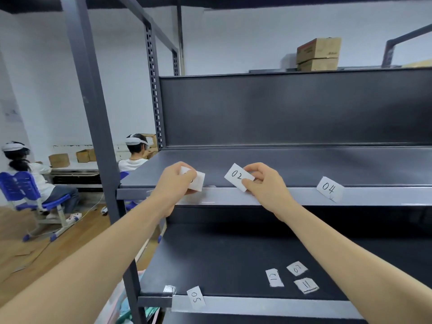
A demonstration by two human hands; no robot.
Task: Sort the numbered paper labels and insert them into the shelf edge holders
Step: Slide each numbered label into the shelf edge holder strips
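My left hand (pixel 174 183) pinches a white paper label (pixel 198 181) whose number is hidden by my fingers, just above the upper shelf's edge holder (pixel 292 195). My right hand (pixel 264 183) grips the label marked 02 (pixel 237 176), tilted, over the same strip. Label 04 (pixel 329 188) sits tilted at that holder further right. On the lower shelf, label 05 (pixel 196 297) leans at the lower edge holder (pixel 268 306). Labels 12 (pixel 274 277), 07 (pixel 297 268) and 11 (pixel 306 286) lie loose on the lower shelf board.
The dark metal rack has a grey upright (pixel 93 108) at my left. Two people with white headsets sit at a table at the far left, one on a blue chair (pixel 25 190). Cardboard boxes (pixel 318 53) rest on top of the rack.
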